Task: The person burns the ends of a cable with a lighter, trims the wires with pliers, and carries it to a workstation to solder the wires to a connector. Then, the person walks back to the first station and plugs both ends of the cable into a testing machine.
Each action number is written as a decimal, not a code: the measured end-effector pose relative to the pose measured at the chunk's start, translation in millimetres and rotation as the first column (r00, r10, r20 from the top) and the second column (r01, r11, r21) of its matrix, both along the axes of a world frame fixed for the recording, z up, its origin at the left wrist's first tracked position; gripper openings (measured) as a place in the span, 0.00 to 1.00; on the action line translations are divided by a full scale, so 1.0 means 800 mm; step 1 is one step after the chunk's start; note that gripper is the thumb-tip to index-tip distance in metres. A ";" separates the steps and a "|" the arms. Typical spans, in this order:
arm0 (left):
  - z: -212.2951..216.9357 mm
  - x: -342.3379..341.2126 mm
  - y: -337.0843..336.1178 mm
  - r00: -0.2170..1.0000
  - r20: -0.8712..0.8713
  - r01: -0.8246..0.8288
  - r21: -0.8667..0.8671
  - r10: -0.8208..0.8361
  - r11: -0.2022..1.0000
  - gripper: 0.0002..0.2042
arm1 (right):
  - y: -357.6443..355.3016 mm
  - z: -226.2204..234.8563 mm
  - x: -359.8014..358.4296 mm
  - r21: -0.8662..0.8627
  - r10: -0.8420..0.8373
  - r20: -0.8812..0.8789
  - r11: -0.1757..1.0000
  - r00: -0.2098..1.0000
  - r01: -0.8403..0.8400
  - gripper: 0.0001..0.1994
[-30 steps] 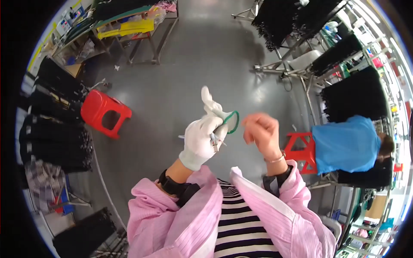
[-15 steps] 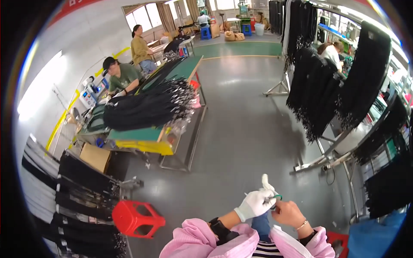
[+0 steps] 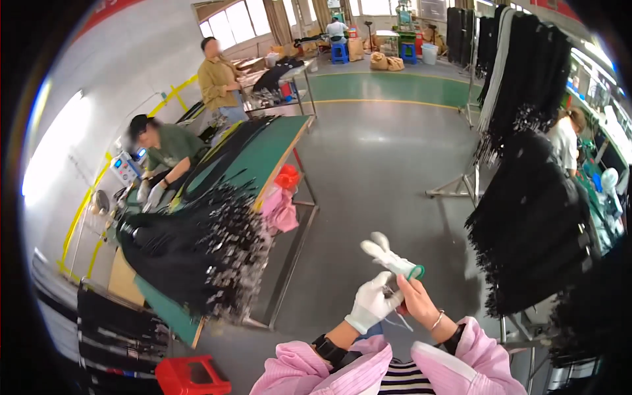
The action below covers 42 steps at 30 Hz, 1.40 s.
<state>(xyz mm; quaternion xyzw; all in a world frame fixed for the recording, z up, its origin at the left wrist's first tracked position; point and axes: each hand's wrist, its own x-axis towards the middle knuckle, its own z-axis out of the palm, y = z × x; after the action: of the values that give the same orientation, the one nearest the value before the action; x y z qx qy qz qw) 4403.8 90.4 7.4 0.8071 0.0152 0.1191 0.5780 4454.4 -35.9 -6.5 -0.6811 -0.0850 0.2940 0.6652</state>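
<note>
In front of the chest, a loose white glove with a green cuff was gripped by both hands: the gloved left hand and bare right hand, fingers closed on it, above the grey floor.

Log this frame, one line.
left hand: gloved, touching spare glove | right hand: bare, holding spare glove | table: left

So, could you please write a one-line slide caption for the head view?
Gloved left hand and bare right hand hold a spare white glove beside a table piled with black strips.
</note>
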 end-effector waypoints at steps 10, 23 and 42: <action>0.016 0.501 0.131 0.923 0.384 -0.060 0.178 -0.013 0.982 0.08 | 0.084 0.039 0.518 0.448 0.533 -0.213 0.798 0.819 -0.403 0.12; 0.018 1.112 0.188 0.828 0.284 0.427 0.242 -0.484 0.871 0.06 | 0.209 0.023 1.159 -0.240 0.001 0.732 0.936 0.681 0.256 0.13; 0.013 1.974 0.062 0.383 -0.027 0.621 -0.733 -0.923 0.278 0.06 | -0.008 0.004 1.865 -0.293 -0.081 0.912 0.558 0.402 0.777 0.13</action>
<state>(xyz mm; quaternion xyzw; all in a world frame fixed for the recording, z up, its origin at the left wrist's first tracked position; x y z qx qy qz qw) 5982.8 140.0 17.7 0.4643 -0.2225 -0.3931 0.7618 5946.1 -42.2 -3.6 -0.9201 -0.0691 -0.2557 0.2887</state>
